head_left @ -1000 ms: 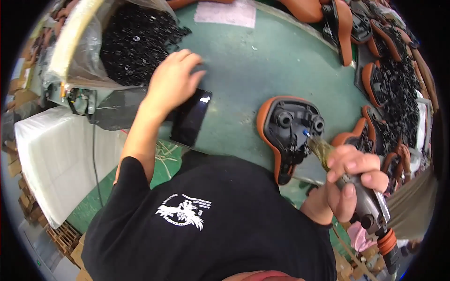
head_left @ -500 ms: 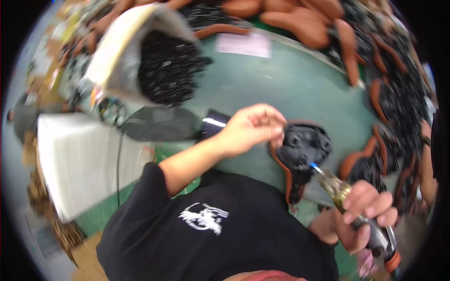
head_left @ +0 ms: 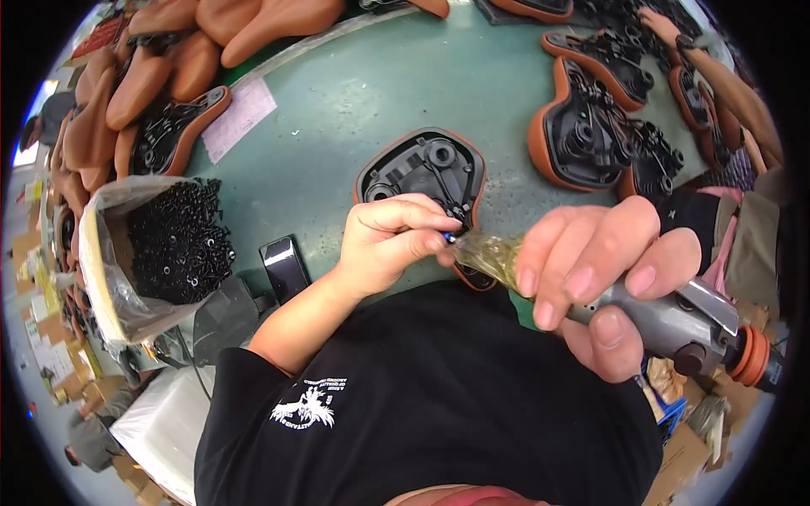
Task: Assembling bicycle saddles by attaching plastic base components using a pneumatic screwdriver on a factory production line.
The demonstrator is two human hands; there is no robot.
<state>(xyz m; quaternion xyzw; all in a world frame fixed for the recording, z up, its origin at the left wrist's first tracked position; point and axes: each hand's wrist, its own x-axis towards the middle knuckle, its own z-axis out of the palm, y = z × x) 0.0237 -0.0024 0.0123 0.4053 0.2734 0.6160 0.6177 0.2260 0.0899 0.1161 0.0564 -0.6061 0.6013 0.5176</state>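
A brown bicycle saddle [head_left: 422,173] lies upside down on the green bench in front of me, its black underside with round sockets facing up. Wrapped round the grey body of an air screwdriver [head_left: 666,325] is my right hand [head_left: 603,282]. The driver's front is covered in yellowish clear film, and its blue tip [head_left: 449,238] points left over the saddle's near part. My left hand [head_left: 395,240] is closed in a pinch right at that tip; whatever small thing its fingers hold is hidden. Both hands partly cover the saddle's narrow end.
On the left, a plastic-lined box [head_left: 105,270] holds many small black screws [head_left: 177,244]. Beside it lies a dark phone [head_left: 284,268]. Brown saddles [head_left: 582,126] are piled at the right and far left, near a pink paper sheet [head_left: 239,120]. A co-worker's arm [head_left: 730,93] reaches in at far right.
The driver has come up off the saddle and nearer to me. My left hand has gone from the saddle's left edge to the driver's tip. The whole view has turned.
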